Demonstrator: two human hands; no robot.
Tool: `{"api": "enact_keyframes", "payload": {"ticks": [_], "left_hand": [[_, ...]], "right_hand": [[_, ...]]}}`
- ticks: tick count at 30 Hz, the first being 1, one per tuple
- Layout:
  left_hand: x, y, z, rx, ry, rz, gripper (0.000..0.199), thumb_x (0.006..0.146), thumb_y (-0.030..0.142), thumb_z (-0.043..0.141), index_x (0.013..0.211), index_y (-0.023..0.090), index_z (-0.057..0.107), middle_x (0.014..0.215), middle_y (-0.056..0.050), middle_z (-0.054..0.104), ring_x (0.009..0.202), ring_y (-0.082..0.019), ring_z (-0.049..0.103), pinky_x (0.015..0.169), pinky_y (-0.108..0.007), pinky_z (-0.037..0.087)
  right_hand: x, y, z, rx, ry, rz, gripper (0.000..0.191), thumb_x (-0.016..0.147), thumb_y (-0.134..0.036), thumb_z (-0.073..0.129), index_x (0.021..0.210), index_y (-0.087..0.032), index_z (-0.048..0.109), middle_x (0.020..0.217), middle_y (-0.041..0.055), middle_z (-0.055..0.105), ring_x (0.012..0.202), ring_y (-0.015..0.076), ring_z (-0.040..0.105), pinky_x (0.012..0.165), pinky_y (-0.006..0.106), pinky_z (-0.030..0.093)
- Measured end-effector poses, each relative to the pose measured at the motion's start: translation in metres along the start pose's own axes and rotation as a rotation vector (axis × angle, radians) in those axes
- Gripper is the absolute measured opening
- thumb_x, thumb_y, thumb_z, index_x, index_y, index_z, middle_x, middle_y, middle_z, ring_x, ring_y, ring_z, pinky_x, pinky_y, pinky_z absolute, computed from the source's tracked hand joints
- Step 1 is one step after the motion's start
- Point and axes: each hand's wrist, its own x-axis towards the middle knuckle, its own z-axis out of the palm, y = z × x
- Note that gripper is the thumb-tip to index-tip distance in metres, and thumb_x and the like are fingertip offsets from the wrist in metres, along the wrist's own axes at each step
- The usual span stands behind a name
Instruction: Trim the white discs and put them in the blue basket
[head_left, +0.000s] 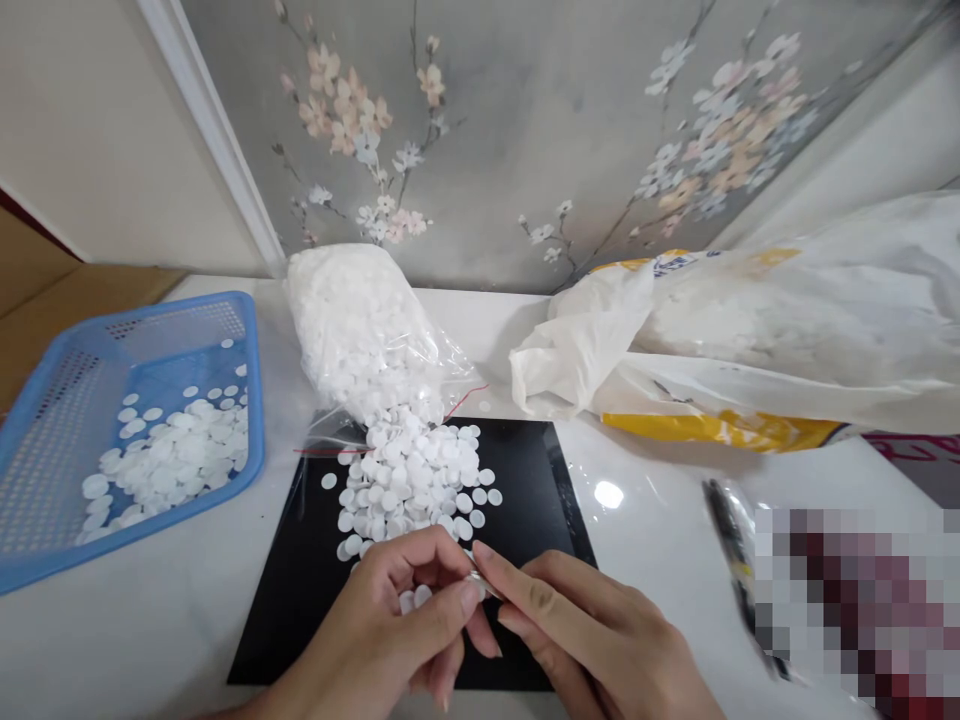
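Small round white discs (409, 480) lie in a heap on a black mat (292, 610), spilling from the mouth of a clear plastic bag (360, 320). My left hand (405, 620) is over the mat's front part, thumb and index finger pinching a small white disc. A few discs show between its fingers; I cannot tell whether they rest in the hand or on the mat. My right hand (592, 630) meets it from the right, its fingers closed on a thin, flat, shiny piece touching the disc. What that piece is, the fingers hide.
A blue plastic basket (255, 400) holding more white discs stands on the left. Back right lies a large white-and-yellow plastic bag (720, 390). A black, slender item in clear wrapping (735, 560) lies on the right beside a pixelated area. Behind is a flowered wall (510, 130).
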Motion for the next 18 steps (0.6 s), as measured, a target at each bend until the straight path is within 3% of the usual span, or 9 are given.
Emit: {"api": "enact_keyframes", "payload": {"ticks": [5, 10, 13, 16, 18], "left_hand": [[-0.001, 0.0, 0.002, -0.02, 0.036, -0.012, 0.034, 0.076, 0.047, 0.07, 0.071, 0.016, 0.056, 0.064, 0.0, 0.068, 0.037, -0.002, 0.041, 0.042, -0.017, 0.024], [0.001, -0.003, -0.001, -0.014, 0.016, -0.025, 0.032, 0.078, 0.045, 0.069, 0.071, 0.017, 0.055, 0.064, 0.0, 0.068, 0.037, -0.002, 0.041, 0.041, -0.017, 0.023], [0.002, -0.003, -0.003, -0.014, 0.04, -0.025, 0.03, 0.082, 0.042, 0.064, 0.07, 0.017, 0.054, 0.064, 0.001, 0.067, 0.038, -0.002, 0.041, 0.042, -0.017, 0.021], [0.002, 0.0, -0.005, -0.015, 0.091, -0.008, 0.031, 0.085, 0.041, 0.06, 0.067, 0.017, 0.054, 0.061, 0.002, 0.064, 0.038, -0.002, 0.039, 0.043, -0.018, 0.018], [0.001, 0.003, -0.007, -0.032, 0.112, 0.011, 0.029, 0.084, 0.039, 0.06, 0.066, 0.017, 0.054, 0.061, 0.002, 0.064, 0.039, -0.002, 0.039, 0.044, -0.018, 0.019]], "right_hand": [[0.002, -0.001, 0.002, 0.053, 0.061, 0.095, 0.04, 0.095, -0.017, 0.049, 0.134, -0.026, 0.057, 0.076, 0.0038, 0.063, 0.061, 0.0134, 0.063, 0.052, 0.019, 0.053], [0.004, -0.002, 0.001, 0.073, 0.084, 0.098, 0.04, 0.096, -0.017, 0.049, 0.134, -0.028, 0.056, 0.078, 0.0021, 0.062, 0.06, 0.0121, 0.063, 0.052, 0.018, 0.051], [0.01, 0.005, -0.009, -0.039, 0.048, 0.127, 0.041, 0.097, -0.019, 0.042, 0.135, -0.028, 0.053, 0.073, 0.0005, 0.06, 0.055, 0.0117, 0.06, 0.051, 0.018, 0.05], [0.018, 0.021, -0.025, -0.257, 0.123, 0.223, 0.043, 0.1, -0.025, 0.032, 0.141, -0.024, 0.045, 0.072, 0.0014, 0.062, 0.058, 0.016, 0.063, 0.053, 0.023, 0.051], [0.023, 0.033, -0.033, -0.376, 0.158, 0.311, 0.039, 0.099, -0.037, 0.036, 0.132, -0.02, 0.049, 0.069, 0.0011, 0.063, 0.056, 0.0189, 0.063, 0.051, 0.026, 0.049]]}}
